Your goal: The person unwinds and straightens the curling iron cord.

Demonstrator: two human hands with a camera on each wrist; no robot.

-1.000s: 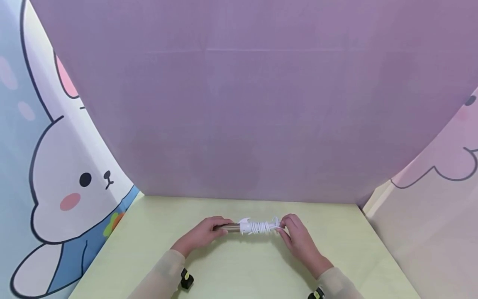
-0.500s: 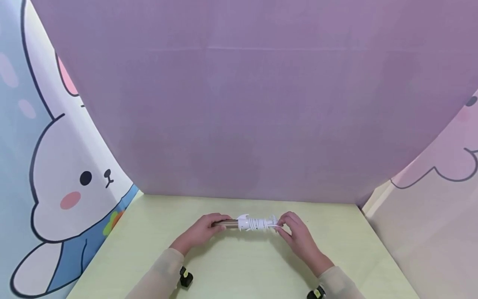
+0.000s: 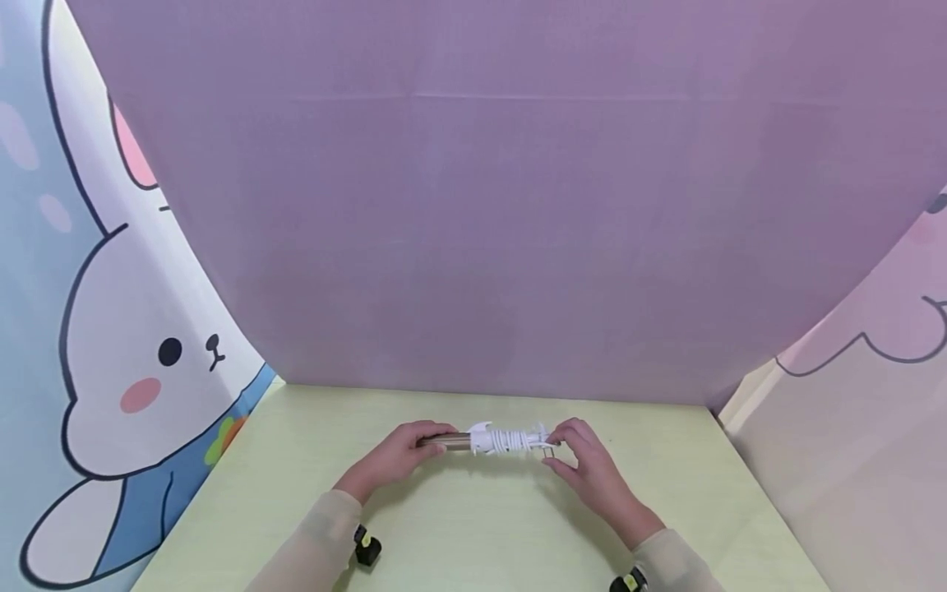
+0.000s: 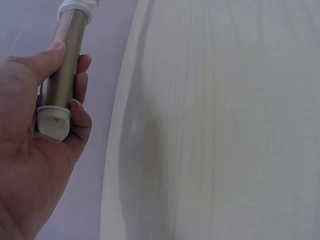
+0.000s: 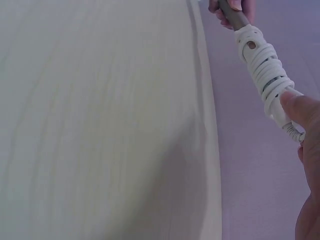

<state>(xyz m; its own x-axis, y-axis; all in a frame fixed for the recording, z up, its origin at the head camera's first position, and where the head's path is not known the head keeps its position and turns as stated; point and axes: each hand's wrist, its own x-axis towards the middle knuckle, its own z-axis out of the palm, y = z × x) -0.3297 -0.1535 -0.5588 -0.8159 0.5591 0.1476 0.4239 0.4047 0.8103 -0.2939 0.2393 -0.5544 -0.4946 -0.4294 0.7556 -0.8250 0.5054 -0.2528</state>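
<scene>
A curling iron [image 3: 460,441] lies sideways between the two hands, above the table. Its barrel is bronze with a white end cap [image 4: 54,123], and its handle is white. Coils of white power cord [image 5: 269,72] wrap tightly around that handle. My left hand [image 3: 398,452] grips the barrel near the capped end, fingers curled round it. At the other end my right hand [image 3: 594,467] holds the cord by the handle's tail, the thumb [image 5: 299,107] against the coils in the right wrist view. Small metal plug prongs [image 3: 548,451] show between thumb and forefinger.
Beneath the hands is a pale yellow wood-grain table [image 3: 473,526]. A purple cloth [image 3: 488,247] rises along its far edge. Cloths printed with cartoon figures hang at the left [image 3: 111,345] and right [image 3: 873,427]. Each wrist wears a small black device.
The curling iron has shifted slightly left and away from me. My right thumb has drawn apart from the forefinger, and the plug prongs now show between them. The left hand keeps its grip.
</scene>
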